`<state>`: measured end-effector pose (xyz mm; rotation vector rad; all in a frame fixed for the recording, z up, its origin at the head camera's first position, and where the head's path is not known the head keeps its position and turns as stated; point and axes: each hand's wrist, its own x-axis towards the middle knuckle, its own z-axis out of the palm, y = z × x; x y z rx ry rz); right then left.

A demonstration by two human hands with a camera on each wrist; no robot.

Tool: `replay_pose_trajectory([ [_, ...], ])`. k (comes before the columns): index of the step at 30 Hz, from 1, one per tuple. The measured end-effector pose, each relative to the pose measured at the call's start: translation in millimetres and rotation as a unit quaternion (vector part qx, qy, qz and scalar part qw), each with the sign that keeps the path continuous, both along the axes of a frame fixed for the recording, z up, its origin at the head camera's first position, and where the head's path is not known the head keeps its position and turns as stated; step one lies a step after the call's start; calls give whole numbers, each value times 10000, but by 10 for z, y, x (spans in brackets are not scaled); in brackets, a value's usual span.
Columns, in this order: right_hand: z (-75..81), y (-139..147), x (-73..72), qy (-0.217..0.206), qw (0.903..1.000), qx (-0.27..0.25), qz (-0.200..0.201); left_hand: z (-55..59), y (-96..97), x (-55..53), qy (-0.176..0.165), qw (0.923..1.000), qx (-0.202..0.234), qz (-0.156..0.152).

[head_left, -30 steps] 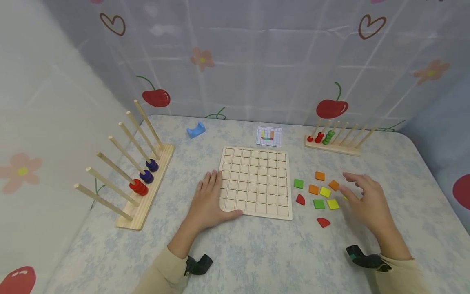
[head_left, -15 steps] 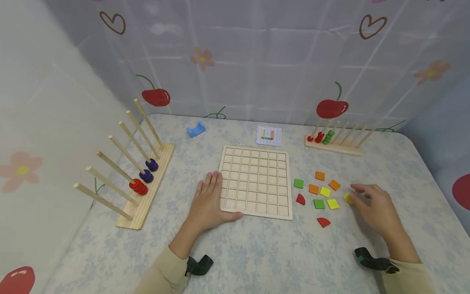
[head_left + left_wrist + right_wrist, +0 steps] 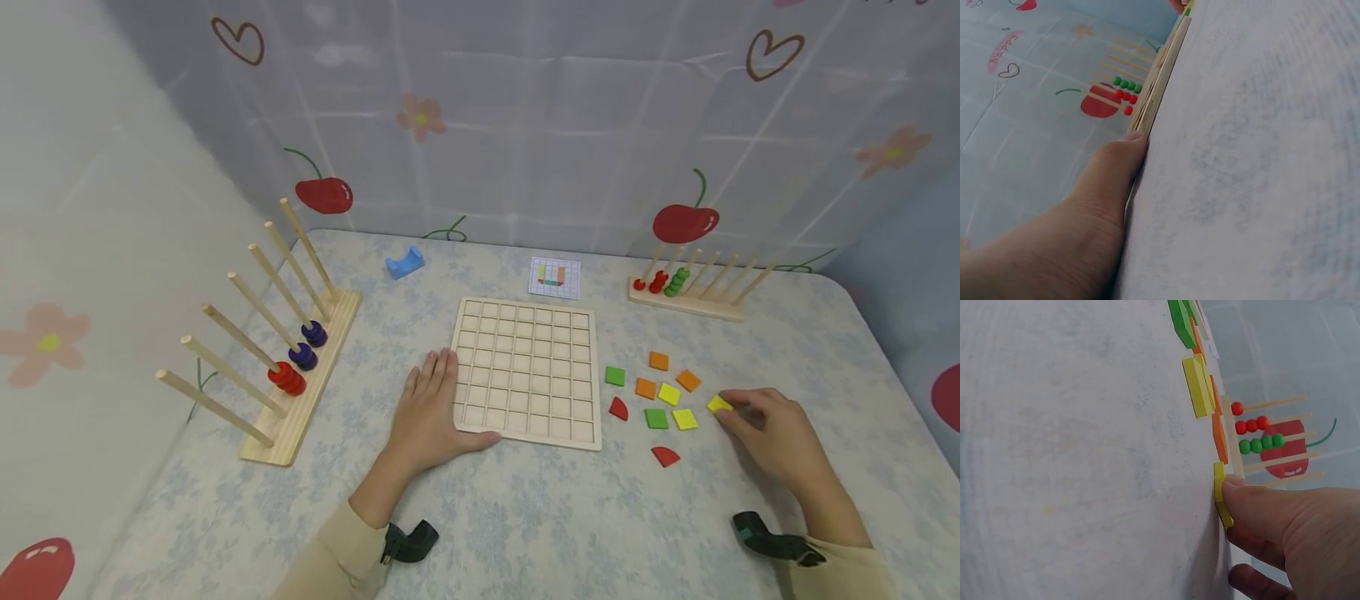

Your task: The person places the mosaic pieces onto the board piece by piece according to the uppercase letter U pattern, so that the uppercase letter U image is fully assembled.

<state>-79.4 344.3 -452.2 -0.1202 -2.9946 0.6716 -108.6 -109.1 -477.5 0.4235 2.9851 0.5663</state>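
Observation:
A square wooden grid board [image 3: 525,371] lies at the middle of the table. My left hand [image 3: 427,417] rests flat at its left side, fingers straight, the thumb along the front edge. The left wrist view shows that thumb [image 3: 1107,169] against the board's side. Out to the right, my right hand [image 3: 776,433] pinches a yellow square tile [image 3: 719,404] between thumb and fingers. In the right wrist view the thumb presses on the yellow tile [image 3: 1221,494], close over the table. More tiles lie between hand and board: orange [image 3: 658,361], green [image 3: 656,418], yellow [image 3: 685,419] and red quarter-round ones [image 3: 665,456].
A pegged wooden rack [image 3: 315,392] with red and purple rings stands at left. A smaller peg rack [image 3: 686,307] with red and green beads stands at back right. Behind the board lie a pattern card [image 3: 555,277] and a blue curved block [image 3: 405,262].
My right hand has moved right, away from the orange tile, and its fingers have closed on the outermost yellow tile. The left hand has stayed at the board.

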Motion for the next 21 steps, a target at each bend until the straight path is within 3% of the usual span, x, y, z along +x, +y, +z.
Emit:
replay_pose_trajectory([
  [9,7,5,-11,137,9997,-112,168,16,6,16,116,9999,-26,43],
  [17,-21,26,-55,-146,9996,-197,-136,21,16,14,116,9999,-54,88],
  [21,27,40,-85,-127,9993,-343,-100,18,19,6,91,9999,-64,88],
])
